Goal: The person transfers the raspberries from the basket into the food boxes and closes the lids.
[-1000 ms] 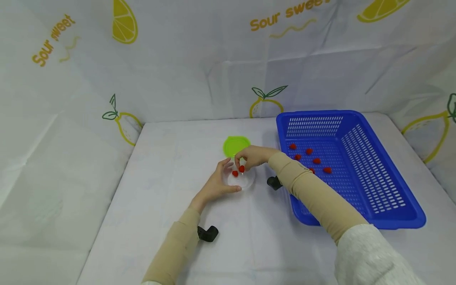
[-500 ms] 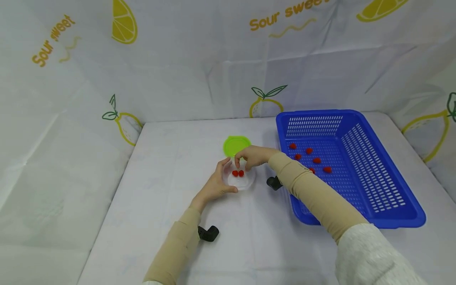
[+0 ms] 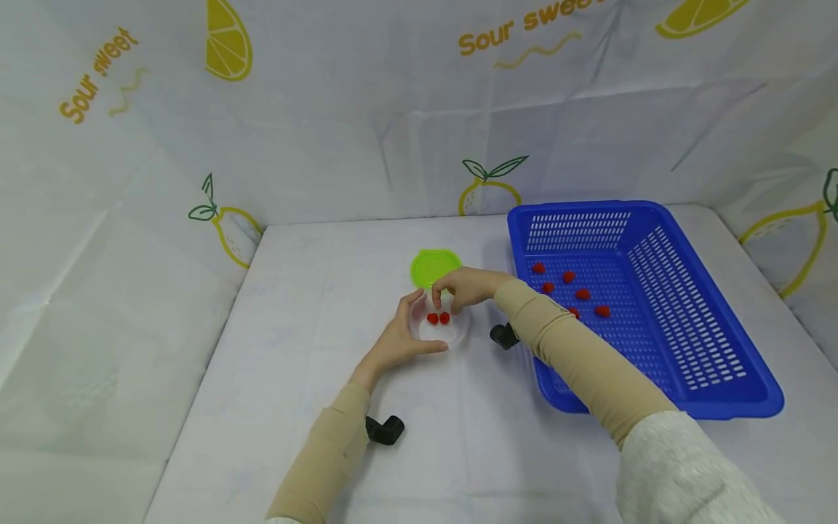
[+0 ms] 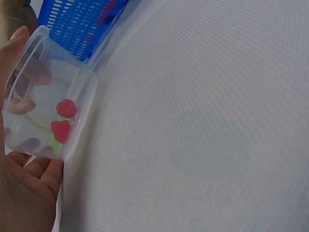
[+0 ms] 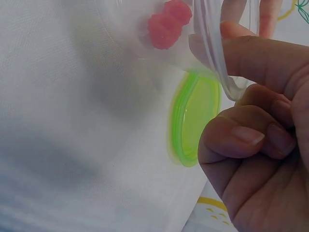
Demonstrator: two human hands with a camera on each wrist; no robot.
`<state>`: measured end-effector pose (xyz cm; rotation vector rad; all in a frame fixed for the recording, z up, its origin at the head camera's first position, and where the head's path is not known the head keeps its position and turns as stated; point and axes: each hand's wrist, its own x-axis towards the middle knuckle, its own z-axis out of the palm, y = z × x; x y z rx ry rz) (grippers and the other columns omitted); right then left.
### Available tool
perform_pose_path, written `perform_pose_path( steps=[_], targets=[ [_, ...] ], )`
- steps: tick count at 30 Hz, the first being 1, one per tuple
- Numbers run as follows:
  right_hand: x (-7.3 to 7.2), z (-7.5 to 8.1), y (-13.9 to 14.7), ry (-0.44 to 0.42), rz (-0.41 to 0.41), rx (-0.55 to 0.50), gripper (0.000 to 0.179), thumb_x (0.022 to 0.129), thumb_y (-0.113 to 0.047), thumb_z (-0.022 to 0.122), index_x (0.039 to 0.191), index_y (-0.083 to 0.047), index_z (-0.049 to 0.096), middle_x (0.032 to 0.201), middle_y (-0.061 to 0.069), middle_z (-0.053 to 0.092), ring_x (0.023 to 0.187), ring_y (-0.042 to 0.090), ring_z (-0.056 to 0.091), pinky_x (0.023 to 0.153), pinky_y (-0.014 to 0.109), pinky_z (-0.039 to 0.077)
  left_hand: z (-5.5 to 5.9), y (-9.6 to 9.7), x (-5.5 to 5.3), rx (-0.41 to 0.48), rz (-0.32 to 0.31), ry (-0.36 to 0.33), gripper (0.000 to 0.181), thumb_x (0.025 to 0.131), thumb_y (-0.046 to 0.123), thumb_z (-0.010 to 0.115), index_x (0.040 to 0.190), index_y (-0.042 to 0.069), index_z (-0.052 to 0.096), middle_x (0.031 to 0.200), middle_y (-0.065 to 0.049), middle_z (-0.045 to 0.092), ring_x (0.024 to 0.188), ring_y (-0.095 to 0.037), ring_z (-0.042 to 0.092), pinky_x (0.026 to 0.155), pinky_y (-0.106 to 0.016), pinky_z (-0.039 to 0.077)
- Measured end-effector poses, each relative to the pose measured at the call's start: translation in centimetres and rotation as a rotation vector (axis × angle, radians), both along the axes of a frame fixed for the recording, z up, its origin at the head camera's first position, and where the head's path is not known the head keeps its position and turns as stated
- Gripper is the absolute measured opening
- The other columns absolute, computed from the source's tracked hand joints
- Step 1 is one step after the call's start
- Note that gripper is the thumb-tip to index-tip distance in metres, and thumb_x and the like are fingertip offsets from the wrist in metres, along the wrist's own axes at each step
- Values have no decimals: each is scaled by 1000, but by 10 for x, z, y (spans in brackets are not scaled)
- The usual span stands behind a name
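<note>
A clear plastic tub (image 3: 453, 336) stands on the white tabletop with two red raspberries (image 4: 61, 131) lying side by side on its bottom. My left hand (image 3: 395, 339) holds the tub from the left, thumb at the near side and fingers at the far side. Over the far right rim is my right hand (image 3: 468, 287). Its thumb (image 5: 258, 60) reaches into the tub, above the raspberries and apart from them; several other fingers are bent outside the rim. Nothing shows in its grasp. Behind the tub lies a bright green lid (image 5: 202, 118).
A blue slotted basket (image 3: 694, 320) stands to the right, with several raspberries (image 3: 602, 311) scattered on its left part. My right forearm crosses its near left edge. Black wrist devices (image 3: 385, 430) sit by both wrists. A lemon-printed cloth (image 3: 327, 131) hangs behind the table.
A second raspberry left my right fingers and now lies in the tub beside the first. My right hand stays over the tub. My left thumb shifted slightly along the tub's near side.
</note>
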<state>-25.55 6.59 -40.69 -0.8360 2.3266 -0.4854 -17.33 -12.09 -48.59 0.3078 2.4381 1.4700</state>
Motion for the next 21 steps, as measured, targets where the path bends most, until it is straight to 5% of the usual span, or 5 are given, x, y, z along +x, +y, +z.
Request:
perform_pose_path(
  steps=[11, 21],
  targets=[
    [-2, 0, 0, -43, -8, -21, 26, 76, -1, 64, 97, -17, 64, 71, -1, 40, 69, 15, 39, 58, 23, 31, -2, -1, -1, 50, -8, -6, 103, 64, 51, 80, 144, 34, 18, 143, 7, 43, 140, -14, 30, 114, -50, 23],
    [-5, 1, 3, -74, 18, -21, 25, 77, -6, 65, 99, -16, 64, 71, -1, 41, 67, 14, 39, 58, 23, 31, -1, 0, -2, 39, -22, -32, 103, 69, 38, 81, 146, 29, 15, 144, 4, 42, 141, -13, 28, 116, -49, 20]
  ],
)
